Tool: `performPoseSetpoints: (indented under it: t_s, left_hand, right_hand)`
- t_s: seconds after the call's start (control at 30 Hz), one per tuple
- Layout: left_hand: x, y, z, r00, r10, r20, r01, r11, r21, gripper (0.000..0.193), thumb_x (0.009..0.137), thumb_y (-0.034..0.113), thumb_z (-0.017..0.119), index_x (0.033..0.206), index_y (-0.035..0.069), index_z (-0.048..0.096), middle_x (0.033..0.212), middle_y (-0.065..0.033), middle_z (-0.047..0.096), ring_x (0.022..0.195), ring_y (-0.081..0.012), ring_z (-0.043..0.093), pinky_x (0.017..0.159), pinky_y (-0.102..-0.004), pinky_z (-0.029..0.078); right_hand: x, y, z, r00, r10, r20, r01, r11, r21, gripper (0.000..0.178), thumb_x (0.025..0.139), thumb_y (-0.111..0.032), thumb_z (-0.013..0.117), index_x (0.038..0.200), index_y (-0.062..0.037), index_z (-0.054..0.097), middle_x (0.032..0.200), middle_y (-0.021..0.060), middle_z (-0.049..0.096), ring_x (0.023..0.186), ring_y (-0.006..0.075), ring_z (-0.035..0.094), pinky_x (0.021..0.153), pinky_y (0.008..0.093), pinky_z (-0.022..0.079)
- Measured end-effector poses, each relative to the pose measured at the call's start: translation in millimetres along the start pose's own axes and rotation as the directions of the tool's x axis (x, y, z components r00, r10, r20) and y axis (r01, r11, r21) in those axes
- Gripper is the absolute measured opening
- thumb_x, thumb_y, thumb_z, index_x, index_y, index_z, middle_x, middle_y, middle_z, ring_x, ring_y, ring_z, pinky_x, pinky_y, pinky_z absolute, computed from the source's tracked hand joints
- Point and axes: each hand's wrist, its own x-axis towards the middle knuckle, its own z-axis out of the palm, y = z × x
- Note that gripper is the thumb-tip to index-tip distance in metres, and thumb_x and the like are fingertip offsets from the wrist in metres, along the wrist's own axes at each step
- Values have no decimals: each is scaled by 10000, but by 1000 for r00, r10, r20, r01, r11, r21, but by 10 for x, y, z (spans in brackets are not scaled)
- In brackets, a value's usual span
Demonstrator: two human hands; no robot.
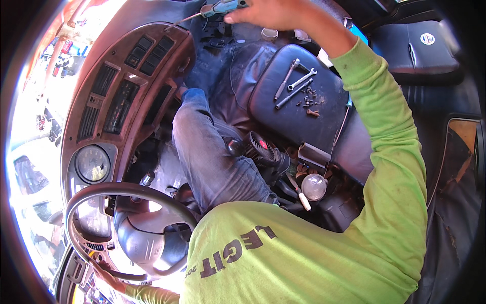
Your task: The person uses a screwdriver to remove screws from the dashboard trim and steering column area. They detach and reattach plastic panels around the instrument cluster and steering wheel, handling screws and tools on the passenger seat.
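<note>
At the top, my right hand (276,14) is closed around the blue handle of a screwdriver (221,7). Its long shaft slants down to the left, with the tip at the far upper corner of the brown dashboard panel (115,57). Whether the tip sits in a screw is too small to make out. Down at the lower left, my left hand (109,277) is at the rim of the black steering wheel (83,195), fingers bent around it and partly hidden. Switches, vents and a round gauge (92,163) are set into the panel.
A ratchet (287,78), a combination wrench (302,79), a metal bar (295,95) and several loose screws (310,100) lie on the black seat (273,61). Beside my leg are a gear lever knob (234,147), a clear round container (314,187) and a white-handled tool (304,201).
</note>
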Motion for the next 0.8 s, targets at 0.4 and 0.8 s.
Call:
performPoseSetpoints:
  t_s: [0.4,0.8]
  left_hand:
    - [-39,-133,29,999,-33,18,32,999,7,392,1025,462,671,1060,75,717,669,27,532,580,-80,464,533,-269,339]
    - [-112,205,40,996,78,53,-80,996,28,476,1007,501,687,945,29,705,671,-4,599,570,-78,553,526,-245,422]
  right_hand:
    - [101,-184,40,993,-15,-115,-8,981,-196,215,923,-192,720,964,-4,625,872,226,670,869,439,684,747,505,535]
    - [7,8,111,993,106,-60,-117,967,-226,311,1031,-273,665,1233,-38,653,1014,152,717,942,316,716,891,401,531]
